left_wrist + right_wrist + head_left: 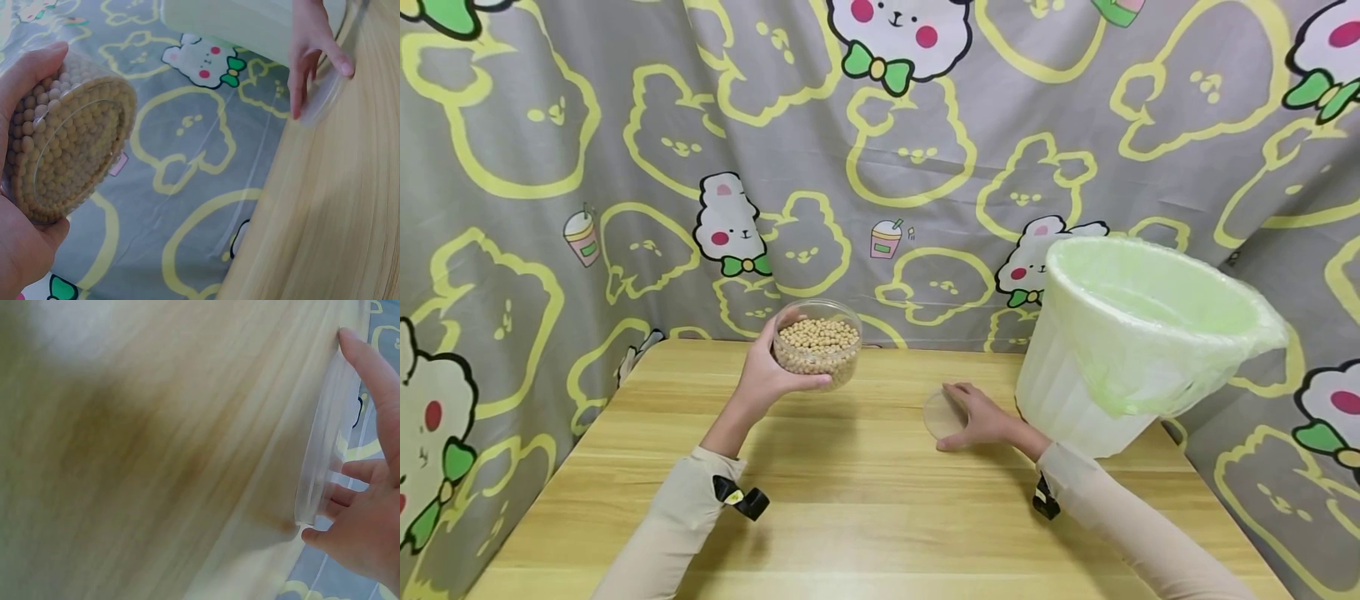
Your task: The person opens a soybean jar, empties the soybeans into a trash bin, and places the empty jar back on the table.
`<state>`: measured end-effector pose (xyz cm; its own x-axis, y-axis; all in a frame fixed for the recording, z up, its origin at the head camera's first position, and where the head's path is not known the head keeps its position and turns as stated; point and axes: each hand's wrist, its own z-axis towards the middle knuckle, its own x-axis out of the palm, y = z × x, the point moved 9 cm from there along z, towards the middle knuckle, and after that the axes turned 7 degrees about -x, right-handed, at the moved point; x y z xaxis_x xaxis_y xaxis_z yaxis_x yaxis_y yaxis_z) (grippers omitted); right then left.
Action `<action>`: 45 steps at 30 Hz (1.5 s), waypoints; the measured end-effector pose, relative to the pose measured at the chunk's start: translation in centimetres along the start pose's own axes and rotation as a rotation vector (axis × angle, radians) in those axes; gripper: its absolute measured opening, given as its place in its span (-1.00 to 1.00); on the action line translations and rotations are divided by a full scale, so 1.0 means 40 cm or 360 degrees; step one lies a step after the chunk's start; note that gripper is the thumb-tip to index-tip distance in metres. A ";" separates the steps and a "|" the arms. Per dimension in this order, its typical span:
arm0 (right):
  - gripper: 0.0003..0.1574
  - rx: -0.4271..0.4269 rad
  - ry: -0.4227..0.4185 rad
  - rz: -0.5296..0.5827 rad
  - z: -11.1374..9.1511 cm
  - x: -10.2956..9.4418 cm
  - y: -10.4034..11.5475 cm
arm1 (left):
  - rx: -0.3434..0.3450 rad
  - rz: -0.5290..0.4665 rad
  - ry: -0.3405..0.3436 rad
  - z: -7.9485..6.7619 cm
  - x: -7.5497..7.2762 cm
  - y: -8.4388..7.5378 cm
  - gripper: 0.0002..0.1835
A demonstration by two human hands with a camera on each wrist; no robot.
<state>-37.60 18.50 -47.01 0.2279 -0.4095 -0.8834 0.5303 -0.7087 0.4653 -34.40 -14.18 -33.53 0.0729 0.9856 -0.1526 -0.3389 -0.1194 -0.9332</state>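
My left hand grips a clear round plastic jar from its left side, thumb along the front. The jar is raised above the table and nearly full of round, pale yellow beans that look like soybeans. In the left wrist view the jar's clear bottom faces the camera, with beans pressed against it. My right hand spans a thin, clear round lid, thumb and fingers on opposite edges. From the right wrist the lid shows edge-on, close over the wooden table.
A tall white bin with a pale green plastic liner stands at the table's right, just beyond the right hand. Behind the wooden table hangs a grey curtain with cartoon prints. Both wrists wear black straps.
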 end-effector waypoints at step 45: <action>-0.78 -0.0049 -0.0954 -0.1155 -0.270 -0.660 0.259 | 0.0033 0.0452 -0.0119 0.210 0.190 -0.249 0.31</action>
<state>-29.28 28.16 -19.47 -0.6205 -0.1070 -0.7768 0.4010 -0.8946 -0.1971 -38.33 -4.50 -22.65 -0.0968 0.9194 -0.3813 -0.3552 -0.3898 -0.8496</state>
